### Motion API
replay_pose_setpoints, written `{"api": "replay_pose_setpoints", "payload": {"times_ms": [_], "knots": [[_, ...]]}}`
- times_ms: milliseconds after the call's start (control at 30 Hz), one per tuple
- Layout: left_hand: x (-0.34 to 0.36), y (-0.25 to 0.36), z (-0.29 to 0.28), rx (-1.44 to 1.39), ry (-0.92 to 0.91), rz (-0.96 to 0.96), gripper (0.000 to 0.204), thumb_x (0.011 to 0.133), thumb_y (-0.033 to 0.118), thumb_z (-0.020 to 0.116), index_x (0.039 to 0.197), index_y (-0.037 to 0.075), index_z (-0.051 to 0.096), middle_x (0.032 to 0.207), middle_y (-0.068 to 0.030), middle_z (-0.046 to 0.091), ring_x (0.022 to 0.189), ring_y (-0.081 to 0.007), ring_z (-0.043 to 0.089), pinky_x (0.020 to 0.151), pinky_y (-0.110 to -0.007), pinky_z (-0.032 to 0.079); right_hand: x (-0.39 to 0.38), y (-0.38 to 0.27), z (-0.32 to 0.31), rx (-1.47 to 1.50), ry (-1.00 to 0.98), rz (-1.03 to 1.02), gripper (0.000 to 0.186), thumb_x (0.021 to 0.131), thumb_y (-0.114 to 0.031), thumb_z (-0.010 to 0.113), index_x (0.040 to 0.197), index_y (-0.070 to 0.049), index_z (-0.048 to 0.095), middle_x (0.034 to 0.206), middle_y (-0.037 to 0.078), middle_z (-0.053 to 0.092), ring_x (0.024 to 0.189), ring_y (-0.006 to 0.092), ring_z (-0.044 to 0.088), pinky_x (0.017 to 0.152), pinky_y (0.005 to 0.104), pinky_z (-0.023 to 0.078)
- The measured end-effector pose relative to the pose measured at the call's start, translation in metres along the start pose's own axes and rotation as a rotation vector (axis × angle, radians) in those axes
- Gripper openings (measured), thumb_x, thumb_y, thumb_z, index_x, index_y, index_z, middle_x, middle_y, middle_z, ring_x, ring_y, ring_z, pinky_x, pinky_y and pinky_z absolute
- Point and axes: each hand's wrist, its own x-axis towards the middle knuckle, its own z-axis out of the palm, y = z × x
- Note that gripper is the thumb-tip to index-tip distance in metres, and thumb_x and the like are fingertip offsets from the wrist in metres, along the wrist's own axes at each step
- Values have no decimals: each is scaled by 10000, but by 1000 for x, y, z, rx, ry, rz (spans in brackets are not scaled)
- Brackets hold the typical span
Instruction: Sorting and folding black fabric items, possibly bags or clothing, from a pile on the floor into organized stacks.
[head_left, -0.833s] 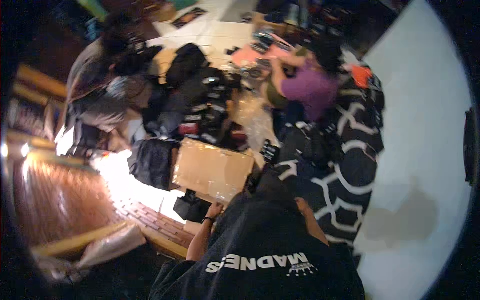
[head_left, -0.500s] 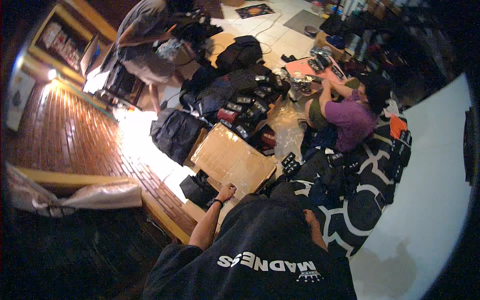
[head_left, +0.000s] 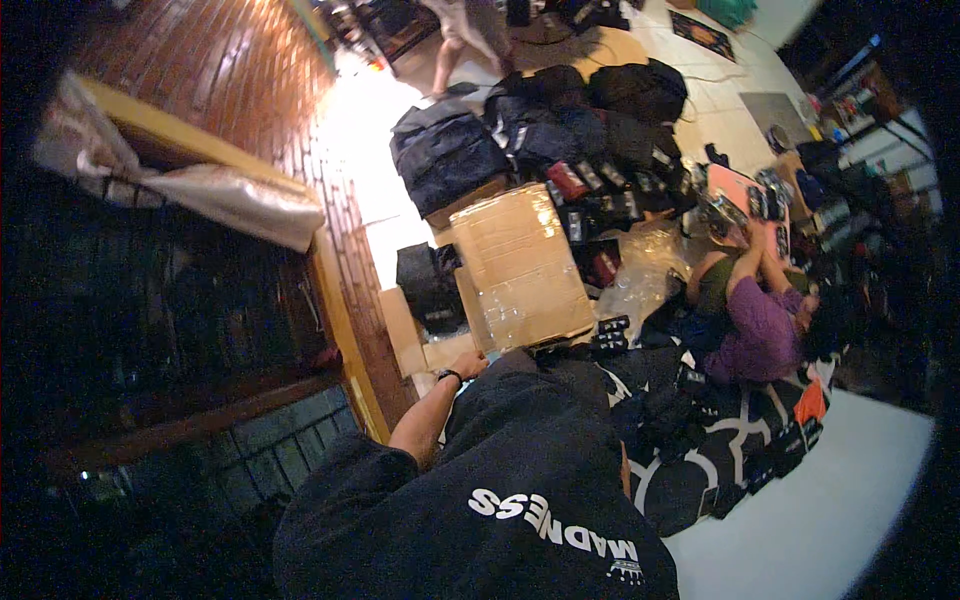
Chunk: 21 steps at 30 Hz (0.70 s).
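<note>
My left hand (head_left: pixel 468 364) is at the near edge of a large flattened cardboard box (head_left: pixel 520 262), fingers curled on something I cannot make out. A dark watch or band circles that wrist. My black shirt hides nearly all of my right arm; only a sliver of skin shows at its right side, and that hand's fingers are hidden. Left of the box lies a black bundle (head_left: pixel 428 290) on cardboard. Black bags (head_left: pixel 448 150) are heaped beyond the box, with small dark and red packages (head_left: pixel 567 181) among them. Crumpled clear plastic (head_left: pixel 640 268) lies right of it.
A person in purple (head_left: pixel 750 330) sits at right, hands at a pink board (head_left: pixel 730 185). Another person's legs (head_left: pixel 455 50) show at the top. A wooden beam (head_left: pixel 350 360) runs along my left beside dark glass. A patterned black-and-white mat (head_left: pixel 670 490) borders a white surface (head_left: pixel 800 500) at lower right.
My view has swung left and tilted, shifting the scene right and around. My left hand stays by the box edge. The standing person now shows mainly as legs at the top.
</note>
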Motion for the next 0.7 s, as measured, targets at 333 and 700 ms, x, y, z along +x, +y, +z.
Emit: {"api": "replay_pose_setpoints", "payload": {"times_ms": [333,700], "knots": [[-13,-56,34,-210,196,1,373,738,307,532,889,-9,662,905,-251,651,881,-365,628,795,-419,481,-29,-203,-118,240,-151,225,257,921,-258,512,1048,-46,582,747,86,634,671,177,623,553,331,499],[-4,-57,37,-217,97,-20,407,754,341,516,917,0,666,861,-217,665,836,-351,638,729,-409,486,1,-228,-86,-12,5,-46,156,878,-213,571,920,-82,644,685,-6,585,554,106,534,471,282,443]]}}
